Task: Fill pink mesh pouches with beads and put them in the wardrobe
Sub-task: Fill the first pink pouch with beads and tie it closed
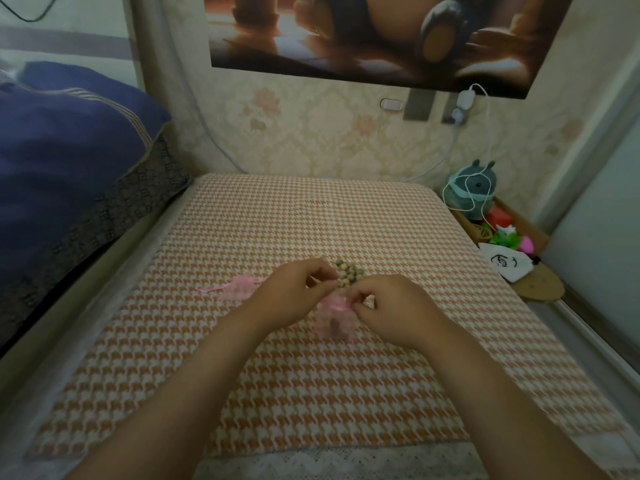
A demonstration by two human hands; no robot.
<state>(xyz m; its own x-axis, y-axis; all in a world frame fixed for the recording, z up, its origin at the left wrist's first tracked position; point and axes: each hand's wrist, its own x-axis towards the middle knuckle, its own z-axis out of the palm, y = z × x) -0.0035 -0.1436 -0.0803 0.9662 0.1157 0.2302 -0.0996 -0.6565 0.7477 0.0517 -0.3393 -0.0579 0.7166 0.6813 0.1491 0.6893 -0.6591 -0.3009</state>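
Hands meet over an orange houndstooth cloth (311, 393): the left hand (289, 296) and right hand (391, 308) both pinch the gathered neck of a pink mesh pouch (334, 317). Wooden beads (348, 273) lie heaped just behind. Another pink pouch (232, 287) lies flat to the left.

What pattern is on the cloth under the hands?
An orange-and-white houndstooth cloth, clearest in the head view.
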